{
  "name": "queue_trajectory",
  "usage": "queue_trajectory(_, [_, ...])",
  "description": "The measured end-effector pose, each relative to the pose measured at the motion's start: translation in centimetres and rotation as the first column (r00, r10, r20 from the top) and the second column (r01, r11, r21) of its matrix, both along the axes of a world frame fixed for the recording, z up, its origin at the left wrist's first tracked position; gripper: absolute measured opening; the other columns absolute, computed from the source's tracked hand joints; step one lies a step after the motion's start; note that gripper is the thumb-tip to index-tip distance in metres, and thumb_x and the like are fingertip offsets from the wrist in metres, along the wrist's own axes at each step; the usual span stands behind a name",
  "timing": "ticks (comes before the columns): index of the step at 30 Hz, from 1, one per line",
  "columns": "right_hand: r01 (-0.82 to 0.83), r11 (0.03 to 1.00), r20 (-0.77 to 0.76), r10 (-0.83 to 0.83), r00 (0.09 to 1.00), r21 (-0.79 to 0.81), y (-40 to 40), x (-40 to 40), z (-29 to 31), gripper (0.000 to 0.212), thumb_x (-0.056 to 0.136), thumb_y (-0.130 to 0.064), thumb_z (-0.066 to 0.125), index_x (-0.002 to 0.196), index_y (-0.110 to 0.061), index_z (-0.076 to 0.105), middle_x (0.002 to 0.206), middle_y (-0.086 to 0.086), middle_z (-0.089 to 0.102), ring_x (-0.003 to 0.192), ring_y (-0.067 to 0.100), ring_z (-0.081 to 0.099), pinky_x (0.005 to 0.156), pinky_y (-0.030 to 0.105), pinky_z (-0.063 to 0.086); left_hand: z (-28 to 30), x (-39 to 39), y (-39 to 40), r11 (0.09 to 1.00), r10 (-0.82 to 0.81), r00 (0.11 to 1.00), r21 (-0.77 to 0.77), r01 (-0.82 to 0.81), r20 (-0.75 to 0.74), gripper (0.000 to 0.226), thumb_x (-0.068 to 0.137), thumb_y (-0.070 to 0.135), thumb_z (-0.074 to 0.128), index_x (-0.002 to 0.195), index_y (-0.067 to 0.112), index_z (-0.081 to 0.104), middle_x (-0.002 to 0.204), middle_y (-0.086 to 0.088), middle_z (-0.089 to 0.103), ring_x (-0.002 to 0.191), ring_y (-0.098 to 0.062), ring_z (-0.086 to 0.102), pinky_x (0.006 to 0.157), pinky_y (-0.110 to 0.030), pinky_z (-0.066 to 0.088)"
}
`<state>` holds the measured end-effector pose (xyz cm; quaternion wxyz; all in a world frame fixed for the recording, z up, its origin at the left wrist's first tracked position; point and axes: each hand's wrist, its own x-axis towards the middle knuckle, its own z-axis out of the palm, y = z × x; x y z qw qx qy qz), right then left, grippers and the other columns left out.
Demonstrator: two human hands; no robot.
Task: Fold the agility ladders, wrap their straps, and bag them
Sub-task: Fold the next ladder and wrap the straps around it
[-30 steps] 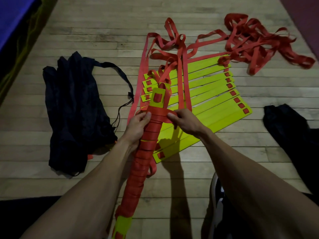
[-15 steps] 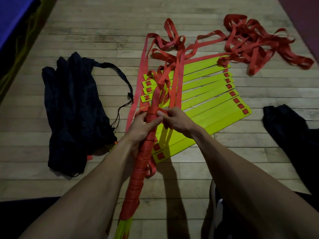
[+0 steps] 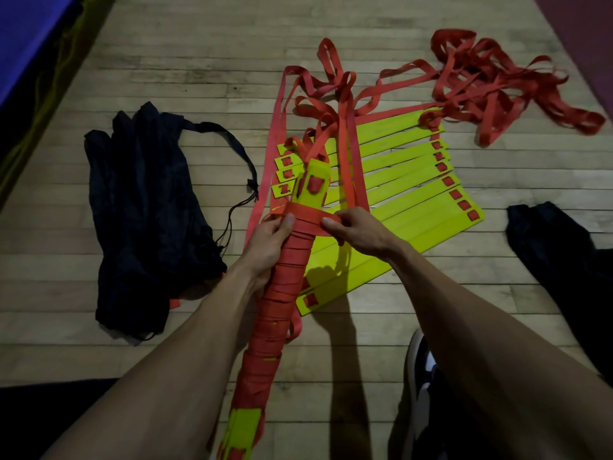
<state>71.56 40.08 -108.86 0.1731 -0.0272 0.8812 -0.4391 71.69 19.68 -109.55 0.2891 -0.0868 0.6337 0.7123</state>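
Wooden floor planks lie under everything, seen from my head camera. My left hand grips the folded ladder bundle, which points away from me above the floor. My right hand pinches the red strap and holds it across the top of the bundle. The flat rungs look stiff and light, so I think the middle is the best place to hold. The strap looks soft and floppy; it could slip loose. The black bag lies just to the left
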Motion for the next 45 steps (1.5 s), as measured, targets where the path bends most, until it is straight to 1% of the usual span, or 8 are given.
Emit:
queue_trajectory(5, [0.044, 0.981, 0.052, -0.035, 0.998, -0.188, -1.1, 0.4, 0.5, 0.045, 0.103, -0.032, 0.052, 0.075, 0.002, 0.060, 0.059, 0.004, 0.056, 0.049, 0.002, 0.047, 0.054, 0.018, 0.036, 0.1, 0.0, -0.2, 0.997, 0.062, 0.998, -0.051, -0.062, -0.019, 0.054, 0.091, 0.050, 0.060, 0.122, 0.006, 0.052, 0.103, -0.020, 0.064, 0.086, -0.035, 0.065, 0.087, -0.070, 0.051])
queue_trajectory(9, [0.097, 0.951, 0.078, -0.078, 0.994, -0.293, -1.9, 0.4, 0.0, 0.036, 0.103, -0.031, 0.052, 0.081, -0.003, 0.058, 0.065, 0.007, 0.053, 0.056, 0.012, 0.049, 0.055, 0.023, 0.037, -0.1, -0.2, 0.1, 0.988, 0.077, 0.991, -0.124, -0.090, -0.110, 0.025, 0.105, 0.040, 0.048, 0.108, 0.016, 0.041, 0.111, -0.026, 0.055, 0.087, -0.037, 0.059, 0.076, -0.062, 0.055])
queue_trajectory(14, [0.151, 0.929, 0.107, -0.122, 0.987, -0.337, -1.7, 0.6, -0.4, 0.038, 0.102, -0.030, 0.055, 0.083, 0.003, 0.058, 0.062, 0.007, 0.051, 0.053, 0.013, 0.047, 0.050, 0.022, 0.036, -0.1, 0.0, 0.6, 0.972, -0.054, 0.995, -0.234, 0.032, -0.089, 0.060, 0.068, 0.078, 0.066, 0.101, 0.031, 0.049, 0.107, -0.020, 0.062, 0.086, -0.038, 0.066, 0.074, -0.069, 0.056])
queue_trajectory(18, [0.152, 0.909, 0.103, -0.121, 0.987, -0.389, -2.8, 0.3, 0.0, 0.035, 0.102, -0.029, 0.055, 0.079, -0.002, 0.055, 0.061, 0.006, 0.045, 0.051, 0.012, 0.040, 0.046, 0.026, 0.030, -0.5, 0.5, 1.2, 0.928, -0.188, 0.962, -0.357, 0.109, -0.195, 0.070, 0.063, 0.059, 0.083, 0.121, 0.029, 0.058, 0.095, 0.004, 0.069, 0.084, -0.020, 0.068, 0.078, -0.050, 0.059])
queue_trajectory(25, [-0.003, 0.987, -0.006, 0.002, 1.000, -0.163, -1.6, 0.0, 0.1, 0.037, 0.103, -0.029, 0.054, 0.073, -0.008, 0.056, 0.059, 0.001, 0.048, 0.050, 0.007, 0.044, 0.052, 0.023, 0.034, -1.3, -0.1, -0.3, 0.981, -0.060, 0.991, -0.189, 0.037, -0.120, 0.064, 0.069, 0.023, 0.091, 0.121, 0.007, 0.058, 0.105, -0.024, 0.070, 0.076, -0.029, 0.069, 0.068, -0.040, 0.059])
queue_trajectory(32, [0.043, 0.996, 0.032, -0.041, 0.999, -0.076, -0.9, 0.9, -1.7, 0.045, 0.107, -0.033, 0.041, 0.084, 0.000, 0.061, 0.072, 0.011, 0.055, 0.063, 0.020, 0.048, 0.061, 0.035, 0.037, -0.5, 0.2, 0.0, 0.994, 0.030, 0.994, -0.099, -0.040, -0.101, 0.061, 0.068, 0.032, 0.083, 0.120, 0.007, 0.062, 0.098, -0.019, 0.070, 0.077, -0.032, 0.069, 0.074, -0.051, 0.059])
queue_trajectory(37, [0.065, 0.988, 0.011, -0.064, 0.998, -0.141, -2.6, 0.8, -0.7, 0.040, 0.108, -0.029, 0.039, 0.071, -0.017, 0.047, 0.065, 0.002, 0.046, 0.058, 0.015, 0.044, 0.056, 0.027, 0.035, -1.0, -0.1, 0.2, 0.997, 0.074, 0.996, -0.026, -0.076, -0.055, 0.038, 0.094, 0.026, 0.063, 0.124, 0.002, 0.059, 0.094, -0.013, 0.069, 0.072, -0.022, 0.066, 0.082, -0.050, 0.054])
queue_trajectory(45, [0.102, 0.982, -0.004, -0.104, 0.995, -0.162, -3.1, 0.9, -1.0, 0.042, 0.107, -0.030, 0.041, 0.074, -0.008, 0.050, 0.062, 0.008, 0.048, 0.054, 0.017, 0.046, 0.054, 0.030, 0.034, 0.0, -0.2, 0.4, 0.992, -0.067, 0.998, -0.109, 0.066, -0.008, 0.048, 0.088, 0.062, 0.060, 0.118, 0.025, 0.063, 0.099, -0.010, 0.069, 0.084, -0.026, 0.067, 0.084, -0.058, 0.058])
